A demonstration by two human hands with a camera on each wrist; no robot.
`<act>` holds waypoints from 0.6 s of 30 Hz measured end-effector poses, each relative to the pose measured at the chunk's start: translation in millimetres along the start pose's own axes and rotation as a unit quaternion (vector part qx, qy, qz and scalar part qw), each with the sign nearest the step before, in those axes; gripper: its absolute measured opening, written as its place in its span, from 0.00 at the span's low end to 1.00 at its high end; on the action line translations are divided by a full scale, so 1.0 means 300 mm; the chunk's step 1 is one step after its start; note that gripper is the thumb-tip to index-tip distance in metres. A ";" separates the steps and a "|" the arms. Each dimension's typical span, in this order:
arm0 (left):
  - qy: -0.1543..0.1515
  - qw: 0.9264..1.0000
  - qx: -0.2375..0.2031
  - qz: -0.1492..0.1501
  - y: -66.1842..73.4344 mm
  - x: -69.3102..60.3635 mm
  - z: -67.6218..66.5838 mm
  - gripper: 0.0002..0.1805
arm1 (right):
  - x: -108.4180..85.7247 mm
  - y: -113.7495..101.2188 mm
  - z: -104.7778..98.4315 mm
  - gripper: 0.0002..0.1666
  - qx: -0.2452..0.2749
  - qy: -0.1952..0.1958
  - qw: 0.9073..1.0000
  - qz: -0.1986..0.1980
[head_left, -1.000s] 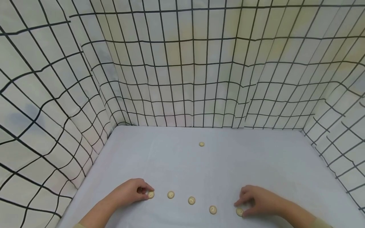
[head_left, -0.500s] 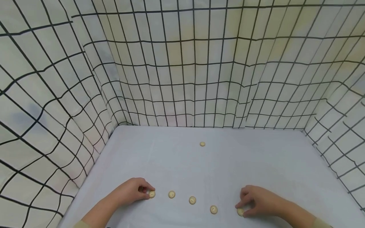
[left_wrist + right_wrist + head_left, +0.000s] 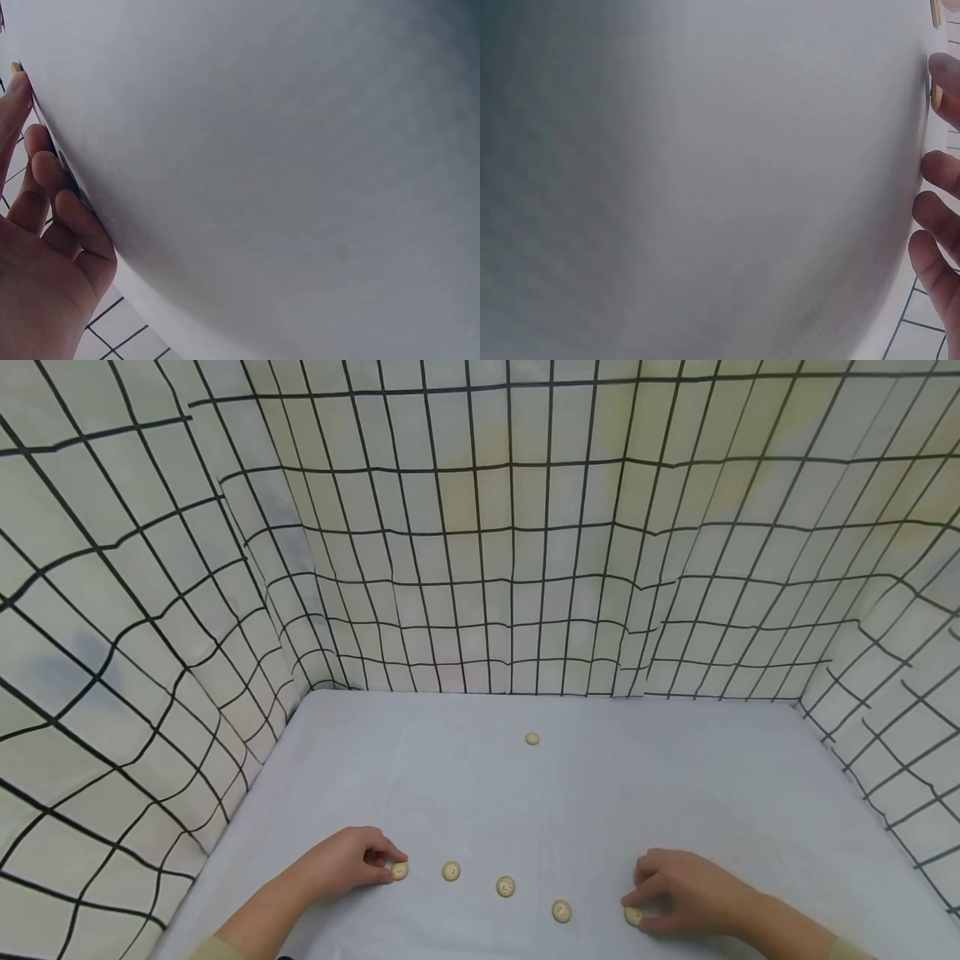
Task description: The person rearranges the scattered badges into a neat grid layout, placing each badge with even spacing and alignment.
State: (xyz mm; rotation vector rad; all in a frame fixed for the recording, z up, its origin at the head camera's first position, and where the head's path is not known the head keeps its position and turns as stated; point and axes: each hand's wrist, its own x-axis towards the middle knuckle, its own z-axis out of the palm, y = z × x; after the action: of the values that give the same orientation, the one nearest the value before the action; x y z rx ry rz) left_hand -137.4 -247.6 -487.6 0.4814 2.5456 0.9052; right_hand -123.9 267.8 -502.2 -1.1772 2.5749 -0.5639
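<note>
Several round beige buttons lie flat in a curved row on the white tabletop (image 3: pixel 450 793). At the row's left end, my left hand (image 3: pixel 348 867) pinches the leftmost button (image 3: pixel 401 871) between thumb and index finger. My right hand (image 3: pixel 690 893) holds the rightmost button (image 3: pixel 633 916) the same way, its fingertips partly covering it. Between the hands sit a left-middle button (image 3: pixel 451 871), a centre button (image 3: pixel 506 887) and a right-middle button (image 3: pixel 562 911). In the left wrist view, the curled fingers (image 3: pixel 75 217) touch the table; only a sliver of a button (image 3: pixel 15 67) shows by the thumb.
One more button (image 3: pixel 532 738) lies alone toward the back of the table. White cloth walls (image 3: pixel 465 552) with a black grid enclose the left, back and right sides. The right wrist view shows mostly blurred white table surface (image 3: pixel 742 165).
The head view has shifted very slightly. The right hand's fingers have drawn a little closer around the rightmost button. The left hand and the other buttons stay in place.
</note>
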 end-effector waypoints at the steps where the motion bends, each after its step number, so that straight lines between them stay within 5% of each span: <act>1: 0.000 1.000 0.000 0.000 -0.001 0.001 0.001 0.09 | -0.001 0.002 -0.001 0.14 0.003 0.004 1.000 -0.003; 18: -0.002 1.000 -0.006 0.000 -0.007 0.006 0.003 0.09 | 0.043 0.068 -0.039 0.14 0.000 0.005 0.999 0.039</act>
State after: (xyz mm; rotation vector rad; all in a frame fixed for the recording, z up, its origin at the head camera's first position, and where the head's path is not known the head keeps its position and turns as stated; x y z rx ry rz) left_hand -138.8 -247.8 -490.1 0.4785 2.5354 0.9176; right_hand -150.1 272.9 -501.7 -1.0717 2.6156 -0.5534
